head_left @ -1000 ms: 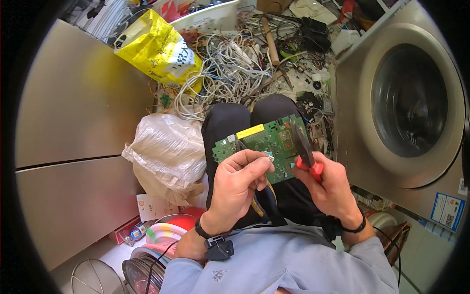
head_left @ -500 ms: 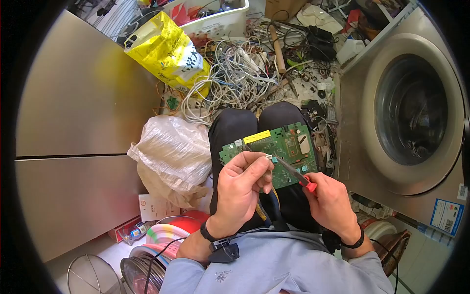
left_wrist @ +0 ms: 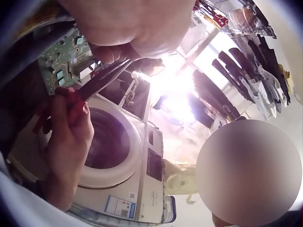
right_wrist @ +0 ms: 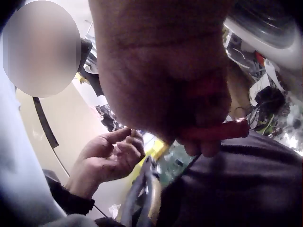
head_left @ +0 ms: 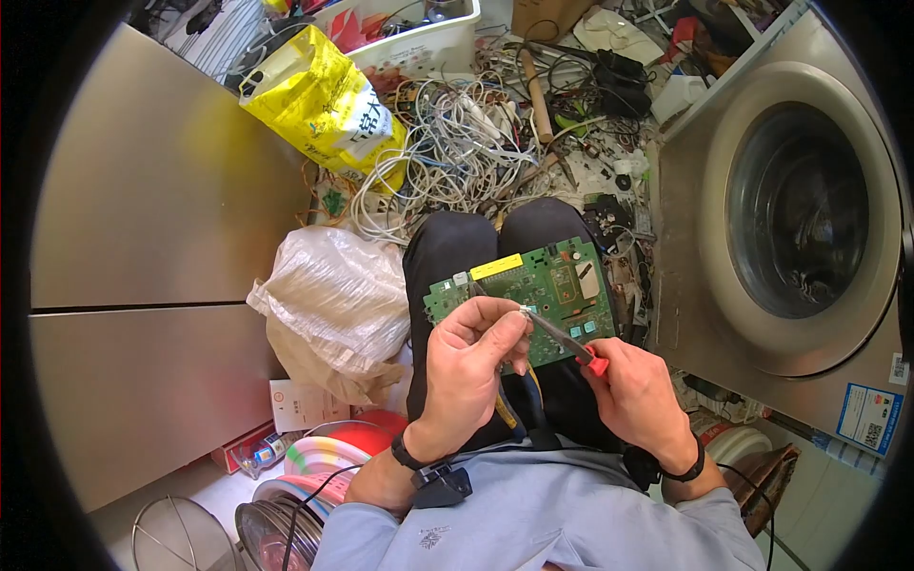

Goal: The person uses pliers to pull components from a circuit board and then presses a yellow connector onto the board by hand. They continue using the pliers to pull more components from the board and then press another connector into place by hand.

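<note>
A green circuit board [head_left: 552, 285] with a yellow connector lies across the dark-trousered thighs. Above its near part the left hand [head_left: 466, 362] pinches a small pale piece [head_left: 526, 310] between thumb and forefinger. The right hand [head_left: 633, 390] grips red-handled pliers [head_left: 571, 343], whose jaws reach to that piece; whether they are closed on it cannot be made out. In the left wrist view the right hand [left_wrist: 68, 142] is curled round the red handles. A second tool with dark and yellow handles [right_wrist: 144, 194] rests on the lap, below the board.
Tangled white cables [head_left: 457, 143], a yellow bag [head_left: 328, 105] and a wooden-handled hammer [head_left: 538, 95] lie beyond the knees. A white sack [head_left: 333, 295] stands at the left, a washing machine [head_left: 705, 219] at the right. Basins [head_left: 324, 455] are at the lower left.
The right hand has lowered and turned the pliers from upright, bringing their tips to the small piece at the left fingertips. The left hand keeps its pinch, nearly still.
</note>
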{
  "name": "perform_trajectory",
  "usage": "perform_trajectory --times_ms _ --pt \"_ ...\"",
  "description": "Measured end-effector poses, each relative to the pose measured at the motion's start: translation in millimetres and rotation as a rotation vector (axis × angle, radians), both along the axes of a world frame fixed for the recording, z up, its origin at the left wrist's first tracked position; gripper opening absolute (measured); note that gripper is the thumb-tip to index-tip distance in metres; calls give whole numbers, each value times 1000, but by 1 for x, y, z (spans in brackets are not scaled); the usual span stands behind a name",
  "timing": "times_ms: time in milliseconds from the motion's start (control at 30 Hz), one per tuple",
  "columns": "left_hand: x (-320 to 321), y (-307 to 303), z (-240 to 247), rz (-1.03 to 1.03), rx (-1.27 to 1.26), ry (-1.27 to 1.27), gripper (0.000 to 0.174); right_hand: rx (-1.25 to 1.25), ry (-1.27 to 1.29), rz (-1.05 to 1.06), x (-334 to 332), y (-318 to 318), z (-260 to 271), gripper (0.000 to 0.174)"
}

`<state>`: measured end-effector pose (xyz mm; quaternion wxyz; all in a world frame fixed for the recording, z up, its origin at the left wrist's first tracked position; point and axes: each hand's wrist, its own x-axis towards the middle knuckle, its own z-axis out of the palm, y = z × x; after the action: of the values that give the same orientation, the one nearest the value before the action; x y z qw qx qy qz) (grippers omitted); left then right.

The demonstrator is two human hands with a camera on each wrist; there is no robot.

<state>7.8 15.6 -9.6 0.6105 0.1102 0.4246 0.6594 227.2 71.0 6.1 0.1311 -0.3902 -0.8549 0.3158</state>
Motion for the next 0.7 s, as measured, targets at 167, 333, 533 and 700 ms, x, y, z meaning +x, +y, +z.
perform_trajectory --times_ms 167,333,533,700 --pt "0 1 1 -13 -17 28 14 -19 -3 5 0 -1 -1 18" --pt "2 0 3 -41 -11 75 14 -31 11 -9 2 -2 -4 25" --pt "6 1 3 -43 -1 33 16 -19 21 -13 2 -3 -4 21" --pt "12 2 -3 -18 37 20 17 16 24 -39 2 -4 -6 17"
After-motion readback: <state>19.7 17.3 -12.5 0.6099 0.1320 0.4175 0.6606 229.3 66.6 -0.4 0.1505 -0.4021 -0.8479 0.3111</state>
